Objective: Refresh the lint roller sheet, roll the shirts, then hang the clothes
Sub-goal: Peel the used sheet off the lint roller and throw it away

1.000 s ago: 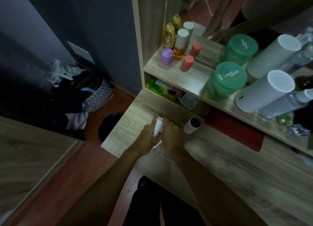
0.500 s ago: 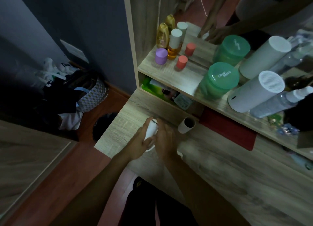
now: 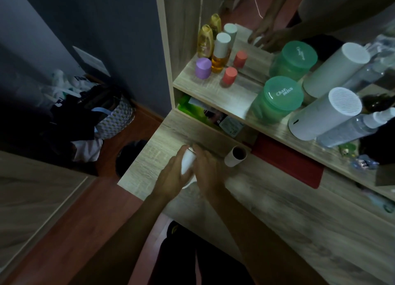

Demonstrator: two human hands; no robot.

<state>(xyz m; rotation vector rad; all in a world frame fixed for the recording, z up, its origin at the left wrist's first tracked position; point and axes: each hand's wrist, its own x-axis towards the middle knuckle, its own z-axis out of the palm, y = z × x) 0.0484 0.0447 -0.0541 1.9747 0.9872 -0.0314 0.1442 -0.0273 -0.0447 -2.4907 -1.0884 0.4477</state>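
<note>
Dim room; wooden tabletop (image 3: 277, 210) under cluttered shelf (image 3: 213, 92). Lint roller (image 3: 188, 162) clasped between both hands near tabletop's left end, long axis pointing away toward shelf. Left hand (image 3: 171, 178) cupped along left side, right hand (image 3: 207, 171) closed against right. Empty cardboard tube (image 3: 236, 156) lies just right.

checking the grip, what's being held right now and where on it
The white lint roller, clasped between both hands: left hand along its left side, right hand along its right side. Its top end shows between them.
</note>
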